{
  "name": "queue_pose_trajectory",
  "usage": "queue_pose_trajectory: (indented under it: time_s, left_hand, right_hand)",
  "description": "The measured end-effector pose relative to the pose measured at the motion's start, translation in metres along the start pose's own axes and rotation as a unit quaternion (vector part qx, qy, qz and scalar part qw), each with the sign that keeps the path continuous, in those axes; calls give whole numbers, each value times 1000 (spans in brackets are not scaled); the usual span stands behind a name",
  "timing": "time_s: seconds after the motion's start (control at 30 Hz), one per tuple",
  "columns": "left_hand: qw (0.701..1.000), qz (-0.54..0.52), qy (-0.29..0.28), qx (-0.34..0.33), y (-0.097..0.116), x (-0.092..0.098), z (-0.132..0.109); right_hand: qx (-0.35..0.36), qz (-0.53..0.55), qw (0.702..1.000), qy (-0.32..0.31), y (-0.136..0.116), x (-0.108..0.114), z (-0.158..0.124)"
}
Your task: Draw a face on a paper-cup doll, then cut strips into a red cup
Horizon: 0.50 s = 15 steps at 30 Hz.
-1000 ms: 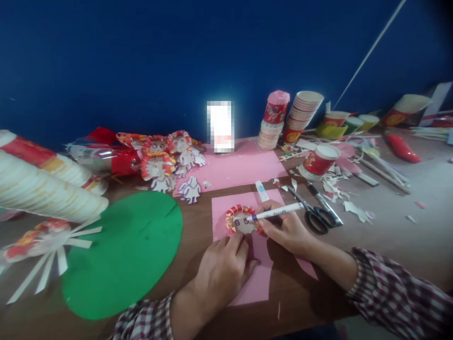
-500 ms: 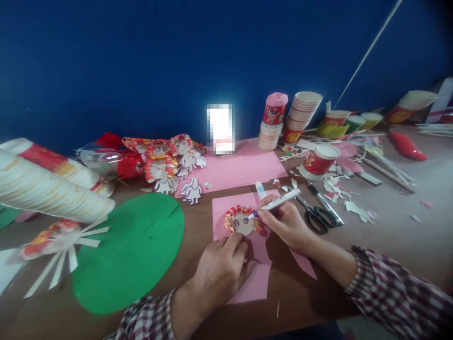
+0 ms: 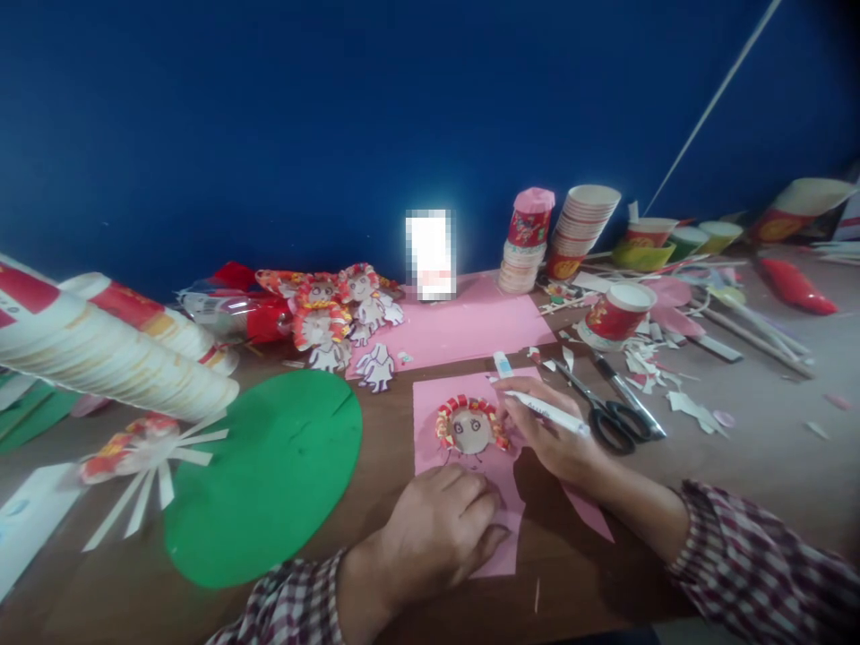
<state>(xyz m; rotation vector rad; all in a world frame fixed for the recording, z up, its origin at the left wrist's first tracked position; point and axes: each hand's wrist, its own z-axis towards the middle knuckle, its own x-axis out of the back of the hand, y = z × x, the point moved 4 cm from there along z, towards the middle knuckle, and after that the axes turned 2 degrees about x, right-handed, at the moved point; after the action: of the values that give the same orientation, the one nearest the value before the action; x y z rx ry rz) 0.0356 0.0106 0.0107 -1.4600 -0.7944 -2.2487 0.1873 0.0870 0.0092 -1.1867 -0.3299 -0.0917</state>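
Right hand (image 3: 547,439): grip narrow, closed round a white marker (image 3: 547,414), tip end toward the upper right of the paper face (image 3: 474,432). The slant probably leaves the drawn eyes in sight; whether the tip touches anything, cannot tell.

Left hand (image 3: 440,524): palm down, fingers curled, over the pink sheet (image 3: 503,557) just below the face. Likely serves as a weight against slipping. (Cannot tell whether this grip pinches anything; the fingertips are partly hidden.)

Paper face lies on the pink sheet, its red-and-yellow rolled rim round the top and sides. The plain backing presumably spares the desk (image 3: 382,439) from ink.

Scissors (image 3: 614,425) lie just beyond the right hand, near a glue-like tube (image 3: 503,365), both apparently within easy reach. Green oval (image 3: 269,484) sits apart, left of the sheet.
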Motion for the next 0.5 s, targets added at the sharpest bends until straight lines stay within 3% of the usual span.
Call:
queue_pose_trajectory:
  time_s: [0.2,0.5]
  left_hand:
    - [999,23,39,24,-4,-4,-2]
    - [998,24,-12,57,-6,-10,-7]
  right_hand:
    - [19,-64,998,-2,0,1,-1]
    - [31,-91,995,-3,-6,2,1]
